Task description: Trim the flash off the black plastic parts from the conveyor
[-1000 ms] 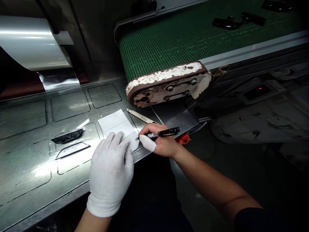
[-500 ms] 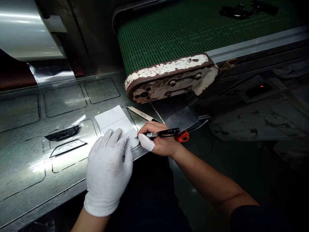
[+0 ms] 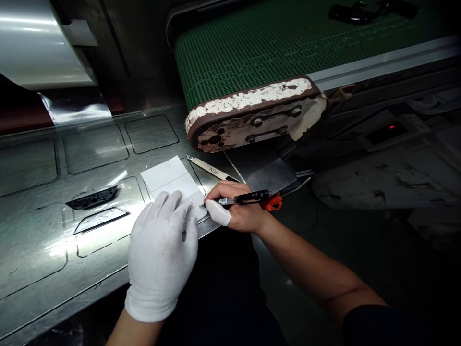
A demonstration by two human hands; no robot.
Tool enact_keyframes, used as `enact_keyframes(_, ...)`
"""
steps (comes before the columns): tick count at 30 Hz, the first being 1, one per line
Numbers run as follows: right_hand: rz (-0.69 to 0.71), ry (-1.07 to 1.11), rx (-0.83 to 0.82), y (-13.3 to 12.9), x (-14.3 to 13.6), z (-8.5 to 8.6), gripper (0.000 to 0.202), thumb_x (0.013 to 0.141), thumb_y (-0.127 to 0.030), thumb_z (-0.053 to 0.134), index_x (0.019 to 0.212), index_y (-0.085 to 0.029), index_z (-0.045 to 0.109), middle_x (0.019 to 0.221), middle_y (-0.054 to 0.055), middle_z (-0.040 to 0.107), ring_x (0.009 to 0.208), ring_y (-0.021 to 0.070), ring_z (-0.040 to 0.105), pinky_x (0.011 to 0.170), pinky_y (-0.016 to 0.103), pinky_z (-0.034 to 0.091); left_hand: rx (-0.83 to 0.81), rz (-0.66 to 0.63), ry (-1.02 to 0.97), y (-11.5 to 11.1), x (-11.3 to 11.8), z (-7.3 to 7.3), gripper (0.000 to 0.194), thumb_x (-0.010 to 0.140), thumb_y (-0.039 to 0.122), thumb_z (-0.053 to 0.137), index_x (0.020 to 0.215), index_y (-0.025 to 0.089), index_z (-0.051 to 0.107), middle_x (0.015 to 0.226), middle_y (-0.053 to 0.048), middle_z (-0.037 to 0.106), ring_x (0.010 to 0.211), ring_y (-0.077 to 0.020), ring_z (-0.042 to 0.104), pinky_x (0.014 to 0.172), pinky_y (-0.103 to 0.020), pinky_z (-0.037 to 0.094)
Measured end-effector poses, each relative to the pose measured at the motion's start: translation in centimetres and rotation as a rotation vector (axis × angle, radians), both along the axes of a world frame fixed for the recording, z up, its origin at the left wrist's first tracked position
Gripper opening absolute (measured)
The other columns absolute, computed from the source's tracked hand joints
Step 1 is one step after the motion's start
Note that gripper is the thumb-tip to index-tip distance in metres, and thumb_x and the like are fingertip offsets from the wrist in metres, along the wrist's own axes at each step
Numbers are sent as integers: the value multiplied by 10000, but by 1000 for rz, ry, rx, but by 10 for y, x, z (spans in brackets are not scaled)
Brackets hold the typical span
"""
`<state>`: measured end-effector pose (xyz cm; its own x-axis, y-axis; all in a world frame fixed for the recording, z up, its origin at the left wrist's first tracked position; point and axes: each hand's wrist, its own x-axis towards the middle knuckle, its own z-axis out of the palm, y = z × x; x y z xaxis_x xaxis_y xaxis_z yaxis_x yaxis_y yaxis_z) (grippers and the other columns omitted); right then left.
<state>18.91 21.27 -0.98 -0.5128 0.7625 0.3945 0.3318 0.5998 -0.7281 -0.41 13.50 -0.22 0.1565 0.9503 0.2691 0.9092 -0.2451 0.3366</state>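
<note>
Closed tight round one black pen (image 3: 245, 197): right hand (image 3: 240, 211), bare save for a single white cot on one finger, in a writing grip. Pen's long axis near level, slightly raised at the rear; tip pointing left onto the white paper (image 3: 172, 180), cap end pointing right, away from the paper. Tip touching the paper at its right-hand edge.

Left hand (image 3: 162, 250), in one white glove, laid flat with fingers spread, pressing on the near part of the paper; nothing grasped, palm down. Both hands at the front edge of the steel counter (image 3: 32, 250).

One sheet of paper counted, lying flat on the counter, partly covered by the gloved hand. Just beyond the paper, one slim metal tool marked A06 (image 3: 211, 169), long axis running diagonally, point toward the upper left. Left of the paper, two elongated pieces on the counter: one black part (image 3: 91, 197), one pale part (image 3: 99, 218) just nearer. Right of the paper, behind the pen, one orange item (image 3: 272, 204), largely hidden. Above the paper, one green conveyor belt (image 3: 259, 48), with dark parts on it at its far end, count uncertain. Far left of the paper, one roll of clear film (image 3: 39, 48).
</note>
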Motion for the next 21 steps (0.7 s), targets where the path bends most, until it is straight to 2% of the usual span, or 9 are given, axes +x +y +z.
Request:
enact_keyframes(7, 32, -9, -11, 1, 0, 0, 51, 894, -237, 699, 868, -198, 720, 827, 17, 748, 728, 152, 680, 693, 279, 525, 14, 15, 1, 0, 0, -2, 304, 980, 231, 561, 1264, 140, 620, 1383, -159, 659, 1304, -378, 580, 1111, -564, 465)
enact_keyframes(15, -30, 16, -22, 0, 1, 1, 101, 907, -250, 658, 823, -204, 690, 788, 9, 722, 706, 149, 662, 674, 280, 518, 14, 14, 3, 0, 0, -1, 322, 960, 225, 578, 1268, 141, 620, 1386, -167, 657, 1306, -390, 586, 1102, -575, 473)
enact_keyframes(21, 2, 12, 3, 0, 1, 0, 61, 890, -234, 678, 838, -205, 696, 793, 7, 728, 701, 146, 660, 672, 281, 516, 10, 16, 5, 0, -1, -3, 332, 969, 229, 564, 1289, 147, 604, 1389, -165, 653, 1307, -393, 580, 1102, -571, 466)
